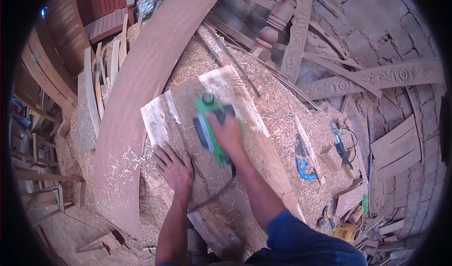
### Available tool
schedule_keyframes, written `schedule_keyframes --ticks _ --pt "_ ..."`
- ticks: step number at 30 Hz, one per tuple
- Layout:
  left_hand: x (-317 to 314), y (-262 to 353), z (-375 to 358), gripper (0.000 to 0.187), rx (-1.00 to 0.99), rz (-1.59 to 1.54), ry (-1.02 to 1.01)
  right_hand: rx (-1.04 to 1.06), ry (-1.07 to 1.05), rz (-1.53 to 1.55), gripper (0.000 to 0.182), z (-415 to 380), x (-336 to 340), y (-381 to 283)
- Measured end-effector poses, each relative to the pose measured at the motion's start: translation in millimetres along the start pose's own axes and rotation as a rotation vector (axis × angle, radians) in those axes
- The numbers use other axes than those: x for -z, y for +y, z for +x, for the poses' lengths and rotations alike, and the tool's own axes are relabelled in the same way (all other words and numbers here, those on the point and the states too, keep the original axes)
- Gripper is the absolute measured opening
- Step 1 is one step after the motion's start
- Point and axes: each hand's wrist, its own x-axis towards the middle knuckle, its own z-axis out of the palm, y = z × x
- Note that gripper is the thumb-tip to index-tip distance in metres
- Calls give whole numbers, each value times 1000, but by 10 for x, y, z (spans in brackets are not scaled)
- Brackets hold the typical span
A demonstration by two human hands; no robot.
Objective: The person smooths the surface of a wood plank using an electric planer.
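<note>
My right hand (227, 133) is wrapped around the top handle of a green electric planer (217, 148), slightly blurred, which rests on a wide, rough wooden board (266, 164). A dark cord trails from the planer's near end across the board towards my body. Pale freshly exposed patches and darker weathered wood show on the board's face, with shavings scattered over it. Left of the planer, my left hand (174, 169) lies flat on the board near its left edge, fingers spread, holding nothing.
A long curved reddish plank (125, 106) runs along the left. To the right, a handsaw with a blue handle (306, 170) and a corded power tool (338, 141) lie among shavings. Carved wooden pieces (367, 82) lean by the brick wall; a yellow tub (346, 232) sits lower right.
</note>
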Motion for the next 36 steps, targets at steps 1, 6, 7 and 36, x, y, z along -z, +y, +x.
schedule_keyframes --ticks 1,6,7,36 --pt "-11 -18 7 81 -1 3 -1 -31 -18 36 61 -229 25 109" --pt "22 -9 1 80 0 14 -23 -83 7 -34 62 -360 4 42" --pt "16 1 17 80 3 10 -22 -51 18 -13 62 -191 -53 -14" --pt "-81 -146 -21 64 102 -180 40 -87 -36 -68 60 -521 -367 -268"
